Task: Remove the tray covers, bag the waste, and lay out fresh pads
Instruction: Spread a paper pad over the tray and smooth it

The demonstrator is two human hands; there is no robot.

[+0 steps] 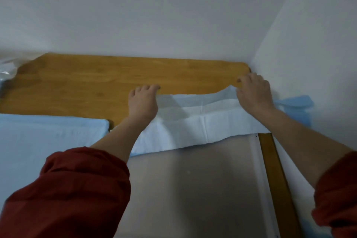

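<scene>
1. The worktop (108, 75) is warm, smooth wood with visible grain.
2. The pad (202, 121) looks like soft, matt, creased paper-like fabric.
3. The tray (193, 189) is grey, dull and smooth.
4. The sleeve (77, 189) is red cloth.

walls: plain white (173, 9), meeting in a corner at right
tabletop: warm wood (96, 77), pushed into that corner
light: dim, soft

Arms stretched forward, left hand (143, 102) and right hand (254, 93) grip the pad's (202, 120) far edge.
</scene>
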